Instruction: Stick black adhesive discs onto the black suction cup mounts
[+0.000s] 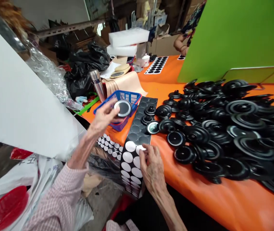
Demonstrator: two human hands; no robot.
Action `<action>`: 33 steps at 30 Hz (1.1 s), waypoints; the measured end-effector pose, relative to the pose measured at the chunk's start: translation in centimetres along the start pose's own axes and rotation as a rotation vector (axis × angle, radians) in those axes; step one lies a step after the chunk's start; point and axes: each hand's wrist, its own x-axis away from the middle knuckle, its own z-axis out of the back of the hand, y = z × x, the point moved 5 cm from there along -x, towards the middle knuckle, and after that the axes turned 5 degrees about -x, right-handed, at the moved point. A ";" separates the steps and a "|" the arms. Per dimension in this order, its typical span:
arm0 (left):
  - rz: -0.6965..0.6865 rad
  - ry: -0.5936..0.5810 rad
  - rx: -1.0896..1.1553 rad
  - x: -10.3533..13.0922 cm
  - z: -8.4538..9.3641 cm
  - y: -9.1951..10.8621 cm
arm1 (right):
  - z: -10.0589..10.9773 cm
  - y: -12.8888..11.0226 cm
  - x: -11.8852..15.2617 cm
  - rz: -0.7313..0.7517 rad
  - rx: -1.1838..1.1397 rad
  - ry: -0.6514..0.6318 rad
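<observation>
Checked sleeve (58,197), left hand (104,115) holding disc (123,108), strip (137,136) overhanging table edge (169,163)

Held disc (124,108): smooth, plastic-looking; matt face, slight sheen at the rim
Black discs (198,134): at 3 o'clock; smooth plastic or rubber, cannot tell which; glossy highlights
Sticker strip (136,129): smooth paper or film, looking matt toward 6 o'clock
Basket (132,96): moulded plastic lattice, slight sheen
Thermos (98,86): at 11 o'clock; polished metal, bright reflections
Table cover (199,197): smooth, vinyl-like sheet, soft sheen
Green panel (238,35): at 1 o'clock; smooth, matt
Black bags (90,57): at 11 o'clock; crinkled, glossy plastic film
</observation>
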 end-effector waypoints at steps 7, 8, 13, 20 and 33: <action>0.129 -0.038 -0.337 4.6 -0.6 -5.6 | -0.7 0.7 0.7 0.243 0.427 0.015; 0.159 -0.019 -0.287 5.5 -1.3 -6.8 | -0.9 0.7 0.6 0.250 0.438 0.005; 0.153 0.208 -0.360 7.0 -3.5 -9.6 | -2.1 0.6 -0.7 0.299 0.386 -0.053; 0.379 0.126 0.021 5.5 -4.7 -12.5 | -1.9 1.0 -1.5 0.267 0.330 -0.076; 0.357 -0.079 0.297 6.0 -5.0 -11.4 | -3.1 -0.9 -3.7 0.395 0.379 -0.141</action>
